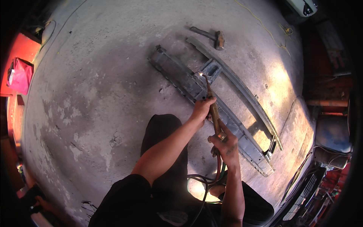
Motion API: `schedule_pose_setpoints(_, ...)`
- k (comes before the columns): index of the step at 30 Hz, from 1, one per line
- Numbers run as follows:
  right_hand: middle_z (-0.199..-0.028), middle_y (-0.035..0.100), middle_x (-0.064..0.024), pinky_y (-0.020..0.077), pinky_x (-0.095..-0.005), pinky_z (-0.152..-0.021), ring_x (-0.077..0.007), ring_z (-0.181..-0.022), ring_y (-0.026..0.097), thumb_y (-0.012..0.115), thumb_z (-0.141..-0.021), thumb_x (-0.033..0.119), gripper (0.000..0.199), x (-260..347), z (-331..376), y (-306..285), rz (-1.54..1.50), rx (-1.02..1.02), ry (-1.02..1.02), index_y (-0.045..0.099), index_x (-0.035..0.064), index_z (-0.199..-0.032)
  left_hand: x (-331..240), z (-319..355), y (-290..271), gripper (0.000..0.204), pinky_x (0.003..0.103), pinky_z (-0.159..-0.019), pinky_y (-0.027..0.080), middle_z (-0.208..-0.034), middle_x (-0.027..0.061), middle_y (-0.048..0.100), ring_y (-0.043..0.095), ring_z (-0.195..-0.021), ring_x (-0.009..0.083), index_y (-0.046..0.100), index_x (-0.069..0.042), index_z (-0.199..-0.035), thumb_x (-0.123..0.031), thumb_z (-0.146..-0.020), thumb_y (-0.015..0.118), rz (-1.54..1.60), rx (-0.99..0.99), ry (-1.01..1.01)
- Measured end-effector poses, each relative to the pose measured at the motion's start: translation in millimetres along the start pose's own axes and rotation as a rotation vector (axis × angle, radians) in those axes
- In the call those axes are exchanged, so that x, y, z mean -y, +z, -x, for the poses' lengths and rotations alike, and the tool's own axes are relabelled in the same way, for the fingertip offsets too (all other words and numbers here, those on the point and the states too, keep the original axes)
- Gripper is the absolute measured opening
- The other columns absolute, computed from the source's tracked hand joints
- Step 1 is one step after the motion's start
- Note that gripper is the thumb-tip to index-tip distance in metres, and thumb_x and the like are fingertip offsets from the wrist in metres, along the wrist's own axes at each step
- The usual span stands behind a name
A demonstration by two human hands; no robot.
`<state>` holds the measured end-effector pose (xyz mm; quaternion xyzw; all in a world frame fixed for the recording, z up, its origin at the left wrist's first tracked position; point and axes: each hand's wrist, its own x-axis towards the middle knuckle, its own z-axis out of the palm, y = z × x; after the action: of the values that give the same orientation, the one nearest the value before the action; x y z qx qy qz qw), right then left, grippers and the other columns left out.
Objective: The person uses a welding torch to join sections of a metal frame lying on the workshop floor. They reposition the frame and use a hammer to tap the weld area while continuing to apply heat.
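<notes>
Both my hands are closed on a brass-coloured gas torch (214, 113). My left hand (203, 108) grips it toward the front, while my right hand (226, 145) wraps the rear near its valves. The bent tip reaches a bright glowing spot (200, 74) on a long grey metal frame (230, 119), which lies on the floor. At that spot a short bracket (212, 71) joins the frame's wide beam to a thinner curved bar (242, 89). Red and green hoses (218, 166) run back from the torch beneath my right hand.
A sledgehammer (219, 40) rests on the concrete floor (94, 75) beyond the frame. A thin yellow cord (261, 22) trails at the far right. On the left, a pink bag (20, 75) is by a red surface. Cables and a dark grille (302, 196) crowd the lower right.
</notes>
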<state>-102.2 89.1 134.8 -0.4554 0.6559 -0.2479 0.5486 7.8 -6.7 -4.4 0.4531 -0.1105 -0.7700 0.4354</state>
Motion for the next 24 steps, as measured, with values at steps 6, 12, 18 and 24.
schedule_pose_setpoints(6, -0.073, 0.064, -0.0071, 0.0474, -0.0265, -0.043, -0.0127, -0.048, 0.059, 0.068, -0.086, 0.013, 0.066, -7.0, -5.2, 1.0, -0.012, 0.021, -0.003, 0.044, -0.0045, -0.144, -4.6, 1.2, -2.4, 0.029, 0.027, -0.036, 0.035, -0.062, 0.0007, 0.056, 0.049, -0.043, 0.0101, 0.057, -0.010, -0.077, -0.032, -0.091, 0.070, 0.062, 0.000, 0.018)
schedule_pose_setpoints(12, -0.073, 0.065, -0.0092, 0.0484, -0.0261, -0.041, -0.0138, -0.048, 0.061, 0.060, -0.095, 0.027, 0.062, -10.3, -7.8, 0.1, -0.053, 0.038, -0.061, 0.041, -0.0059, -0.145, -3.9, -2.1, -2.2, 0.028, 0.028, -0.037, 0.034, -0.063, 0.0001, 0.056, 0.050, -0.045, 0.0100, 0.058, -0.010, -0.078, -0.032, -0.090, 0.070, 0.058, -0.015, 0.010)
schedule_pose_setpoints(18, -0.074, 0.064, -0.0094, 0.0481, -0.0260, -0.041, -0.0136, -0.047, 0.060, 0.059, -0.095, 0.024, 0.061, -5.0, -10.2, 4.4, -0.044, 0.045, -0.033, 0.041, -0.0056, -0.145, -4.1, -4.1, -6.3, 0.028, 0.028, -0.037, 0.034, -0.064, 0.0003, 0.057, 0.050, -0.045, 0.0102, 0.058, -0.009, -0.079, -0.032, -0.090, 0.071, 0.086, -0.035, 0.037)
schedule_pose_setpoints(24, -0.075, 0.065, -0.0094, 0.0481, -0.0273, -0.044, -0.0129, -0.049, 0.058, 0.059, -0.095, 0.022, 0.060, -3.7, -3.4, 2.9, -0.024, 0.036, -0.052, 0.042, -0.0050, -0.145, -3.1, 1.3, -1.6, 0.028, 0.028, -0.036, 0.035, -0.063, 0.0012, 0.057, 0.050, -0.043, 0.0108, 0.058, -0.009, -0.077, -0.031, -0.090, 0.071, 0.048, -0.062, 0.032)
